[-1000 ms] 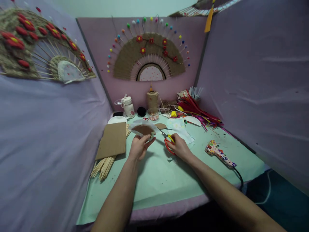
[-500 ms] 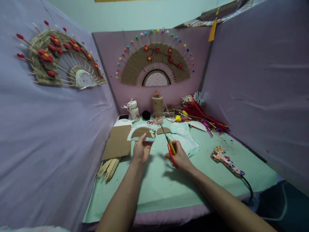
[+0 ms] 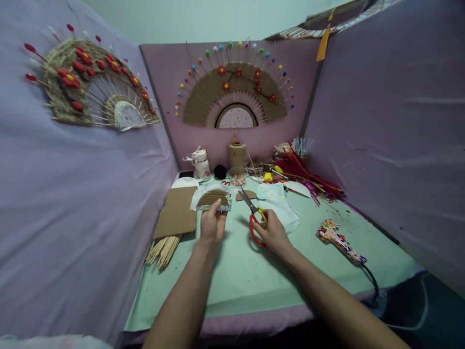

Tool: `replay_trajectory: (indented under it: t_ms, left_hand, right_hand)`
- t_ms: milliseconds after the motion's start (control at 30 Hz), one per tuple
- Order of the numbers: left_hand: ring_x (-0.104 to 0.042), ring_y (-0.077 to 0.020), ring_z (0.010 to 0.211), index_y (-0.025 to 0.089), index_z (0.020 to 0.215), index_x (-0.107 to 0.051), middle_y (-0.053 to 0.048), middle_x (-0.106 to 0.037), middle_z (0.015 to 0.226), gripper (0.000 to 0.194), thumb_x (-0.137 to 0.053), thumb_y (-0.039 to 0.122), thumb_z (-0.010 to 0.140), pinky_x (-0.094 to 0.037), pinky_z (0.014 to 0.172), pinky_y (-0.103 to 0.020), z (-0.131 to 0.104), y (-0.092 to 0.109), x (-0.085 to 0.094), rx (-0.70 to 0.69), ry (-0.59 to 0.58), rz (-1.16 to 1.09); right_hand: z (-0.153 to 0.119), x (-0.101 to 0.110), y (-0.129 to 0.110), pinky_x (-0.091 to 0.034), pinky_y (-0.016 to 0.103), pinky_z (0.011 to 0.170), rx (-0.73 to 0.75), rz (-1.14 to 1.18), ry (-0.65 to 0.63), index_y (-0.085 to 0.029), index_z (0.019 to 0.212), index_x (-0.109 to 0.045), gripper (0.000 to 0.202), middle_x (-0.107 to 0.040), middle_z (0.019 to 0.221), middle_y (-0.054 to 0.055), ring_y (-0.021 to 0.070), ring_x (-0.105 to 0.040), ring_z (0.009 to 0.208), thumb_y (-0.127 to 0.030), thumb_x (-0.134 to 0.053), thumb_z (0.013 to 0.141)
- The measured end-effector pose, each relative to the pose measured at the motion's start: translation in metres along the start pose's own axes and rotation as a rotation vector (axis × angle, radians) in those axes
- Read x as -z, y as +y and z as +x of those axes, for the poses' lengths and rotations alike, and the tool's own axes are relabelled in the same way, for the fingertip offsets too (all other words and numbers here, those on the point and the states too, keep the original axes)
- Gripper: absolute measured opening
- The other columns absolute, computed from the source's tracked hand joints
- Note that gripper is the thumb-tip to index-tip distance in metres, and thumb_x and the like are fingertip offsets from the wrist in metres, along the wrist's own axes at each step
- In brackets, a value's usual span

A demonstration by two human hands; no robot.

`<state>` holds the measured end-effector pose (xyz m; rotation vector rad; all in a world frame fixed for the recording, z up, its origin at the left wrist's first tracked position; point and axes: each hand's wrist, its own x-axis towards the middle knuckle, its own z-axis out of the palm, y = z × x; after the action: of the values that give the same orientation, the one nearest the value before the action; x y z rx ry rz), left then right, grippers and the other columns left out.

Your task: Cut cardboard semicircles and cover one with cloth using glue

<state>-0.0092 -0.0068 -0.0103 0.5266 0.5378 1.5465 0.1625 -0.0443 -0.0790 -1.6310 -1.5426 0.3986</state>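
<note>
My left hand (image 3: 214, 223) grips the lower edge of a half-round cardboard piece (image 3: 210, 198) edged with pale cloth, thumb on top. The cloth (image 3: 196, 199) sticks out around its curved rim. In my right hand (image 3: 271, 228) is a pair of scissors (image 3: 253, 207) with red and yellow handles. Their blades are slightly parted and point up and left, apart from the cardboard piece. Beyond the blades lies a smaller half-round of cardboard (image 3: 245, 195). A light patterned cloth (image 3: 281, 208) is spread beside my right hand.
At left are a cardboard sheet (image 3: 177, 211) and a bundle of thin sticks (image 3: 165, 251). A decorated glue gun (image 3: 341, 242) with a black cord lies at right. Toward the back stand a white bottle (image 3: 201, 165), a twine spool (image 3: 237, 155) and red pipe cleaners (image 3: 301, 169).
The scissors have opened a little and their handles have spread apart in my right hand. The cardboard piece in my left hand has shifted slightly left.
</note>
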Motion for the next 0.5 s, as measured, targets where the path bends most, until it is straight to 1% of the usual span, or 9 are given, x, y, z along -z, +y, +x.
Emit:
replay_trajectory:
  t_ms: [67, 133, 200, 233, 300, 400, 433, 500]
  left_hand:
    - [-0.067, -0.0143, 0.086, 0.019, 0.093, -0.068, 0.000, -0.073, 0.088, 0.030, -0.076, 0.013, 0.064, -0.049, 0.082, -0.029, -0.002, 0.000, -0.001, 0.024, -0.035, 0.045]
    - [-0.067, -0.0159, 0.087, 0.019, 0.095, -0.068, -0.001, -0.073, 0.093, 0.033, -0.077, 0.016, 0.064, -0.050, 0.080, -0.030, -0.005, -0.001, -0.002, 0.056, -0.089, 0.099]
    - [-0.067, -0.0179, 0.089, 0.019, 0.098, -0.067, -0.003, -0.073, 0.098, 0.036, -0.078, 0.018, 0.064, -0.050, 0.079, -0.031, -0.007, -0.002, -0.002, 0.080, -0.144, 0.140]
    - [-0.067, -0.0183, 0.089, 0.019, 0.099, -0.067, -0.003, -0.073, 0.099, 0.037, -0.079, 0.018, 0.064, -0.050, 0.078, -0.032, -0.008, -0.003, -0.002, 0.090, -0.162, 0.152]
    - [-0.066, -0.0177, 0.088, 0.019, 0.098, -0.068, -0.003, -0.072, 0.097, 0.036, -0.080, 0.017, 0.063, -0.050, 0.078, -0.031, -0.009, -0.004, -0.001, 0.112, -0.182, 0.167]
    - [-0.066, -0.0162, 0.087, 0.018, 0.094, -0.069, -0.002, -0.072, 0.093, 0.032, -0.079, 0.017, 0.064, -0.050, 0.078, -0.029, -0.011, -0.006, -0.001, 0.168, -0.216, 0.196]
    - [-0.065, -0.0165, 0.088, 0.018, 0.095, -0.070, -0.003, -0.072, 0.094, 0.032, -0.079, 0.017, 0.064, -0.051, 0.079, -0.030, -0.012, -0.008, -0.001, 0.191, -0.236, 0.211]
    - [-0.065, -0.0179, 0.091, 0.018, 0.098, -0.070, -0.004, -0.072, 0.098, 0.033, -0.078, 0.018, 0.066, -0.051, 0.080, -0.031, -0.015, -0.011, -0.001, 0.232, -0.279, 0.239]
  right_hand:
    - [0.005, 0.005, 0.006, -0.043, 0.035, 0.073, 0.042, -0.180, -0.016, -0.016, 0.101, -0.053, 0.029, -0.061, 0.096, 0.011, 0.0245, -0.057, 0.085, -0.040, -0.055, 0.084]
    - [0.007, 0.008, 0.009, -0.042, 0.036, 0.075, 0.068, -0.321, -0.061, -0.015, 0.093, -0.058, 0.020, -0.062, 0.091, 0.012, 0.0258, -0.057, 0.086, -0.034, -0.055, 0.085]
    - [0.008, 0.010, 0.010, -0.042, 0.036, 0.076, 0.090, -0.394, -0.089, -0.015, 0.084, -0.061, 0.014, -0.062, 0.087, 0.013, 0.0267, -0.057, 0.086, -0.029, -0.057, 0.084]
    - [0.008, 0.010, 0.010, -0.043, 0.037, 0.079, 0.105, -0.391, -0.082, -0.015, 0.082, -0.063, 0.013, -0.062, 0.088, 0.014, 0.0273, -0.056, 0.088, -0.028, -0.058, 0.083]
    - [0.009, 0.012, 0.008, -0.043, 0.040, 0.085, 0.138, -0.280, -0.014, -0.016, 0.085, -0.065, 0.015, -0.063, 0.094, 0.015, 0.0284, -0.056, 0.095, -0.029, -0.059, 0.083]
    - [0.014, 0.019, -0.003, -0.043, 0.041, 0.091, 0.169, 0.122, 0.081, -0.017, 0.098, -0.066, 0.024, -0.064, 0.107, 0.012, 0.0256, -0.057, 0.102, -0.035, -0.054, 0.087]
    - [0.017, 0.023, -0.009, -0.044, 0.039, 0.092, 0.169, 0.271, 0.080, -0.018, 0.102, -0.065, 0.027, -0.064, 0.109, 0.011, 0.0241, -0.058, 0.103, -0.037, -0.053, 0.088]
    - [0.020, 0.030, -0.022, -0.046, 0.037, 0.090, 0.156, 0.506, 0.036, -0.019, 0.106, -0.065, 0.030, -0.066, 0.110, 0.008, 0.0222, -0.059, 0.102, -0.040, -0.053, 0.087]
